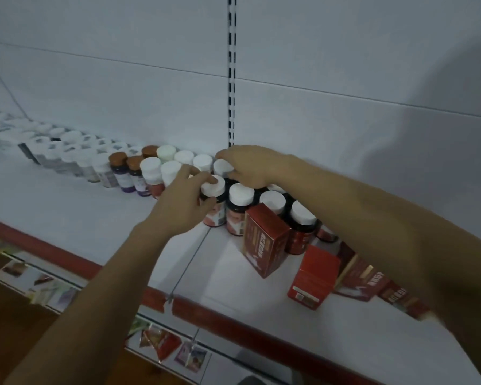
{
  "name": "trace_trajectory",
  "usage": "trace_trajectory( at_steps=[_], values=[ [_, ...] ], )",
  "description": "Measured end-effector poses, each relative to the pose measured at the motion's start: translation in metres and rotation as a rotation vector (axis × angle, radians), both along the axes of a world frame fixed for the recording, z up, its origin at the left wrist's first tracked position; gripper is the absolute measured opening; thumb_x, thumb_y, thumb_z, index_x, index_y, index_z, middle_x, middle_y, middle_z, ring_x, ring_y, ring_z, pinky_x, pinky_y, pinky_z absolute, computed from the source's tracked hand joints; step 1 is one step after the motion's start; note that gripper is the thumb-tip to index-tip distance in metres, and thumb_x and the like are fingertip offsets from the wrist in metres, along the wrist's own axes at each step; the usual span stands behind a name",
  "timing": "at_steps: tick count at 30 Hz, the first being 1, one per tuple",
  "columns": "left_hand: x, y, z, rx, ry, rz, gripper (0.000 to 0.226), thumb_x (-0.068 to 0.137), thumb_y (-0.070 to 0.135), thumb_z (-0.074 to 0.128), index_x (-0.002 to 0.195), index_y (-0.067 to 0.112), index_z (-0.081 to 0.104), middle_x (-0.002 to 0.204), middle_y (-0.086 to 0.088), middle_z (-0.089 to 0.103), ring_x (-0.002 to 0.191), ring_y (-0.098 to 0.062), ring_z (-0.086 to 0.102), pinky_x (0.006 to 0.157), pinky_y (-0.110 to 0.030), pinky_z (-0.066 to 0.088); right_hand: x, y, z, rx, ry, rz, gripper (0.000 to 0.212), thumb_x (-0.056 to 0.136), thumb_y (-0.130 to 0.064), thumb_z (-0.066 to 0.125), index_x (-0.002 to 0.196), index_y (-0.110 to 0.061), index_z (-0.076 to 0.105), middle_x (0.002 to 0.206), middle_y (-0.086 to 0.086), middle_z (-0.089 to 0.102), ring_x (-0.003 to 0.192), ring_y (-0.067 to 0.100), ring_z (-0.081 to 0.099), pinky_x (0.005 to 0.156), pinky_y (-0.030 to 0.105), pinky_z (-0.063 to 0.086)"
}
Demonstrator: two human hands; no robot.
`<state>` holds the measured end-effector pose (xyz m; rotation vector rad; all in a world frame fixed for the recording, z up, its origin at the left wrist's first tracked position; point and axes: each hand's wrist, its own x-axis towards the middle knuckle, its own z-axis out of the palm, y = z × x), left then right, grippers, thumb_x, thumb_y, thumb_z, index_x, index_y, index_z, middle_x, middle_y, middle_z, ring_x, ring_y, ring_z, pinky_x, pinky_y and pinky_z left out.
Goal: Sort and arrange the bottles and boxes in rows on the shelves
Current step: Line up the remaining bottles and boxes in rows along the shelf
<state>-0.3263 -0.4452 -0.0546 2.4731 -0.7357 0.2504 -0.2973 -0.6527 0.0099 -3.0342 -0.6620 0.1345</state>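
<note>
Dark bottles with white caps and red labels stand in a cluster on the white shelf [67, 207]. My left hand [182, 202] grips one white-capped bottle [214, 200] at the cluster's left front. My right hand [250, 165] curls over the cap of another bottle [222, 166] near the back wall. More such bottles [240, 208] stand just right of my left hand. A red box [264, 240] stands tilted in front of them. A second red box [314, 276] and flat red boxes [370, 276] lie under my right forearm.
To the left a row runs along the back wall: brown-capped purple bottles [120, 172], then several white bottles and boxes [53, 151]. A red strip [233, 326] edges the shelf front. A slotted upright [232, 79] divides the back panel. Packets lie on the lower shelf [164, 345].
</note>
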Motion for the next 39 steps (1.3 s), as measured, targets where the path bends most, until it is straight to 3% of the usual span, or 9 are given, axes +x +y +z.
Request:
trace_trajectory(
  at_steps=[4,7,10,17,23,31,39],
  values=[
    [-0.003,0.002,-0.011,-0.059,-0.040,-0.026,0.045,0.086,0.018,0.076,0.128,0.016,0.061,0.116,-0.006,0.052,0.086,-0.022,0.058,0.078,-0.040,0.053,0.014,0.009,-0.007,-0.093,-0.076,0.012,0.042,0.096,-0.029,0.060,0.136,-0.019,0.051,0.121,0.006,0.052,0.097,0.030,0.060,0.084,0.048,0.050],
    [-0.005,0.001,-0.019,-0.078,-0.082,-0.023,0.046,0.087,0.019,0.075,0.130,0.019,0.059,0.118,-0.004,0.053,0.081,-0.018,0.055,0.070,-0.030,0.046,0.018,0.011,-0.010,-0.163,-0.128,0.046,0.039,0.093,-0.019,0.063,0.131,-0.019,0.054,0.117,0.005,0.050,0.086,0.030,0.060,0.078,0.048,0.051],
    [-0.005,0.000,-0.027,-0.087,-0.108,-0.001,0.048,0.089,0.019,0.073,0.133,0.022,0.057,0.119,-0.004,0.053,0.081,-0.019,0.056,0.067,-0.029,0.047,0.020,0.012,-0.013,-0.128,-0.108,0.061,0.039,0.091,-0.012,0.062,0.128,-0.019,0.054,0.119,0.003,0.054,0.092,0.029,0.061,0.080,0.047,0.051],
    [-0.013,-0.008,-0.034,-0.076,-0.107,-0.003,0.064,0.086,0.030,0.078,0.143,0.023,0.049,0.132,-0.008,0.052,0.105,-0.028,0.060,0.080,-0.043,0.058,0.019,0.008,-0.004,-0.118,-0.060,0.019,0.038,0.087,-0.018,0.069,0.123,-0.022,0.056,0.118,0.002,0.063,0.106,0.026,0.058,0.086,0.043,0.048],
    [-0.018,-0.024,-0.041,-0.105,-0.079,-0.038,0.074,0.078,0.038,0.083,0.141,0.028,0.046,0.131,-0.004,0.051,0.109,-0.027,0.059,0.079,-0.042,0.057,0.008,0.005,-0.001,-0.135,-0.057,-0.002,0.035,0.092,-0.015,0.060,0.126,-0.024,0.060,0.118,0.002,0.064,0.107,0.026,0.059,0.089,0.046,0.050],
    [-0.023,-0.039,-0.049,-0.132,-0.120,-0.105,0.068,0.082,0.010,0.076,0.141,0.027,0.046,0.129,-0.007,0.049,0.110,-0.026,0.057,0.077,-0.036,0.055,-0.006,-0.015,0.003,-0.231,-0.068,-0.001,0.040,0.086,-0.016,0.068,0.126,-0.024,0.065,0.118,0.003,0.068,0.105,0.028,0.063,0.086,0.046,0.053],
    [-0.024,-0.056,-0.056,-0.146,-0.094,-0.244,0.070,0.084,0.003,0.073,0.144,0.025,0.046,0.136,-0.002,0.046,0.110,-0.021,0.056,0.081,-0.040,0.058,-0.024,-0.048,0.003,-0.207,-0.018,-0.074,0.057,0.085,-0.019,0.077,0.139,-0.023,0.058,0.136,0.002,0.062,0.122,0.025,0.057,0.098,0.041,0.048]
  ],
)
